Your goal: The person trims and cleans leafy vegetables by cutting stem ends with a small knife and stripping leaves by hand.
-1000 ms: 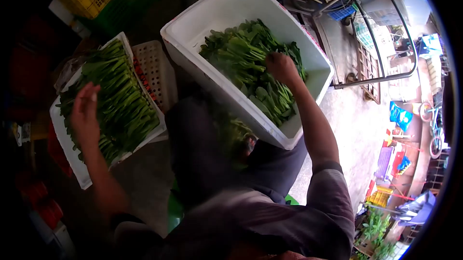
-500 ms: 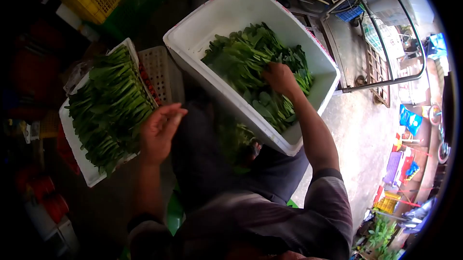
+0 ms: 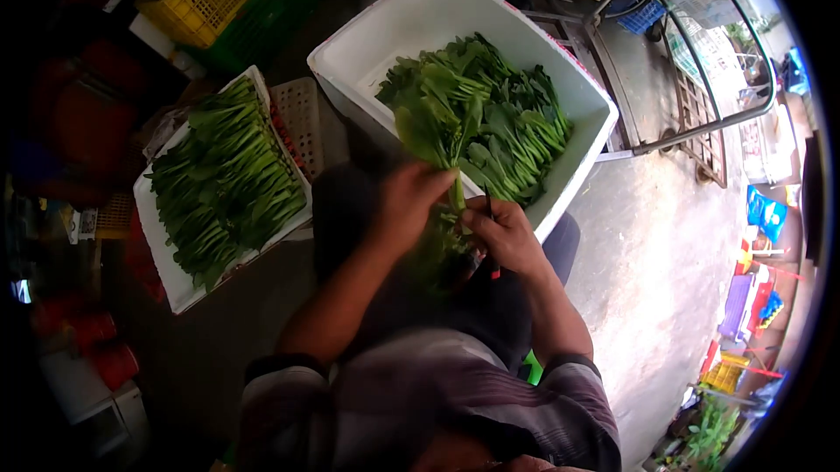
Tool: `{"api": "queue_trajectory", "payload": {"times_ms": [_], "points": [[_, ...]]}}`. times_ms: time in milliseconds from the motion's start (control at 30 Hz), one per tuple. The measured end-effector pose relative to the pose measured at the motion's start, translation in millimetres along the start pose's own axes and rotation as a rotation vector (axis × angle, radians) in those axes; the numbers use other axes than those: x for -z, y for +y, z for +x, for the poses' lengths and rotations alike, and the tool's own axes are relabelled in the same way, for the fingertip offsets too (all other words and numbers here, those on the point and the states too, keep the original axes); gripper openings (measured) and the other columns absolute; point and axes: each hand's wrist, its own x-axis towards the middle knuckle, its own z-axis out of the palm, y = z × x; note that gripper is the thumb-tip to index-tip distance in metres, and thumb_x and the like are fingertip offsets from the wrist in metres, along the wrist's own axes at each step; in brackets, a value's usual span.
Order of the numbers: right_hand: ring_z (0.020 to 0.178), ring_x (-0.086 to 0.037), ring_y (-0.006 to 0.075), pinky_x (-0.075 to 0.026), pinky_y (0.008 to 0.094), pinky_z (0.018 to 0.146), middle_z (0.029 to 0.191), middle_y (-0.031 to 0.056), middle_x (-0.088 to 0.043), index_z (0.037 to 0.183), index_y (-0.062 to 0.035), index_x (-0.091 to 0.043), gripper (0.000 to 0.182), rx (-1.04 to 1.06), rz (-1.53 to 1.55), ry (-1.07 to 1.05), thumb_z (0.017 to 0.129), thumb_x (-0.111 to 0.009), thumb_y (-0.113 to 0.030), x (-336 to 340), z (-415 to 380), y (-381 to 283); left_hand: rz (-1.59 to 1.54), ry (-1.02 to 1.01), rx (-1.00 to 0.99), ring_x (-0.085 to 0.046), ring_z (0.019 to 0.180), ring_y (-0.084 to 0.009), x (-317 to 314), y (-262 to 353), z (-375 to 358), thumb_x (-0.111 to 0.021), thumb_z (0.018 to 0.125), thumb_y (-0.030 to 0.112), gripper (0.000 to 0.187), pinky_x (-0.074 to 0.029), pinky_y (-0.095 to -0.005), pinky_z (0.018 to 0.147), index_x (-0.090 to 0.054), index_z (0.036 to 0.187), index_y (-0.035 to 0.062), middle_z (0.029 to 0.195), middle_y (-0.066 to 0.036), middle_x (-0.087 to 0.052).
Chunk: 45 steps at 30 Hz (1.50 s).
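Observation:
In front of my lap, my left hand [image 3: 409,202] is closed around the stalks of a leafy green vegetable [image 3: 455,135], leaves pointing up and away. Close beside it, my right hand [image 3: 506,234] grips what looks like a small knife [image 3: 488,201], with a dark narrow blade and a red end below the fingers. Its thumb and fingertips are at the cut end of the stalks. Beyond both hands is a deep white foam box [image 3: 372,91] with many loose greens [image 3: 516,122]. To the left, a white foam tray [image 3: 166,284] carries neat rows of the same greens [image 3: 227,188].
Under the tray is a perforated plastic crate [image 3: 300,122]. Yellow [image 3: 197,13] and green crates stand at the back left. A metal trolley [image 3: 700,135] and a bicycle are at the back right. Trimmings lie on the floor between my legs, partly hidden.
My right hand has come out of the foam box toward my lap. My left hand has moved right, away from the tray, and now holds the leafy green.

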Motion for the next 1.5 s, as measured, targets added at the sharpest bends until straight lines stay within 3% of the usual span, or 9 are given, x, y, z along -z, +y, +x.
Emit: {"api": "queue_trajectory", "payload": {"times_ms": [133,267,467,667,833,967,1133,1367,1500], "points": [[0.063,-0.051,0.0069,-0.042,0.0252,0.057,0.072,-0.0010,-0.058,0.102,0.0017,-0.067,0.016,0.361,-0.232,0.125,0.095,-0.068,-0.013,-11,-4,23,0.130,0.011,0.012,-0.064,0.086,-0.0091,-2,-9,-14,-0.070,0.098,0.019,0.021,-0.052,-0.0270,0.079,-0.069,0.107,-0.0003,0.095,-0.003,-0.070],[0.066,-0.052,0.0092,-0.043,0.0293,0.061,0.070,0.0028,-0.058,0.094,0.0022,-0.068,0.015,0.425,-0.214,0.247,0.092,-0.072,-0.012,-24,-8,18,0.189,0.009,-0.009,-0.062,0.082,-0.0084,-2,-11,-28,-0.073,0.096,0.021,0.023,-0.050,-0.0268,0.074,-0.070,0.103,-0.0009,0.090,-0.002,-0.070],[0.068,-0.054,0.0107,-0.045,0.0300,0.062,0.071,0.0052,-0.061,0.094,0.0035,-0.068,0.017,0.440,-0.261,0.309,0.092,-0.070,-0.013,-27,-13,28,0.346,0.099,0.029,-0.063,0.081,-0.0090,7,-22,-37,-0.073,0.095,0.019,0.019,-0.050,-0.0264,0.073,-0.071,0.097,0.0004,0.092,-0.005,-0.072],[0.062,-0.056,0.0125,-0.046,0.0294,0.060,0.068,0.0049,-0.061,0.096,0.0050,-0.067,0.019,0.405,-0.154,0.325,0.093,-0.067,-0.014,-18,-14,39,-0.041,0.130,-0.008,-0.065,0.082,-0.0119,-10,-30,-52,-0.069,0.098,0.016,0.015,-0.053,-0.0279,0.075,-0.068,0.100,0.0015,0.091,-0.006,-0.072],[0.062,-0.054,0.0086,-0.045,0.0269,0.057,0.069,0.0017,-0.062,0.091,0.0035,-0.065,0.016,0.185,0.097,0.325,0.095,-0.062,-0.011,-15,-8,34,0.099,0.081,-0.101,-0.067,0.086,-0.0145,-4,-38,-67,-0.065,0.101,0.014,0.014,-0.054,-0.0300,0.080,-0.065,0.105,0.0008,0.094,-0.007,-0.071],[0.065,-0.054,0.0073,-0.044,0.0257,0.058,0.070,0.0010,-0.061,0.091,0.0032,-0.066,0.015,0.181,0.127,0.336,0.094,-0.061,-0.011,-16,-1,41,0.359,0.033,-0.146,-0.067,0.087,-0.0149,-7,-25,-78,-0.064,0.102,0.014,0.015,-0.054,-0.0295,0.080,-0.064,0.105,-0.0006,0.094,-0.008,-0.071],[0.068,-0.053,0.0067,-0.045,0.0259,0.061,0.073,0.0001,-0.061,0.091,0.0026,-0.065,0.014,0.081,0.234,0.324,0.093,-0.062,-0.010,-6,3,45,0.284,0.024,0.047,-0.066,0.088,-0.0117,-1,-26,-89,-0.068,0.099,0.016,0.019,-0.052,-0.0263,0.080,-0.066,0.107,-0.0014,0.096,-0.007,-0.072],[0.068,-0.058,0.0099,-0.046,0.0278,0.063,0.075,0.0036,-0.064,0.097,0.0018,-0.066,0.016,0.304,-0.200,0.190,0.091,-0.070,-0.012,-11,-12,41,0.487,0.124,0.086,-0.063,0.080,-0.0089,2,-28,-83,-0.068,0.100,0.018,0.027,-0.052,-0.0249,0.073,-0.066,0.118,-0.0031,0.096,-0.004,-0.070],[0.072,-0.059,0.0111,-0.048,0.0294,0.066,0.077,0.0070,-0.066,0.098,0.0012,-0.068,0.015,0.355,-0.263,0.106,0.090,-0.071,-0.011,-19,-20,37,0.357,0.077,0.124,-0.061,0.076,-0.0076,5,-24,-73,-0.068,0.100,0.018,0.022,-0.050,-0.0236,0.071,-0.068,0.110,-0.0010,0.091,-0.002,-0.069]]}}
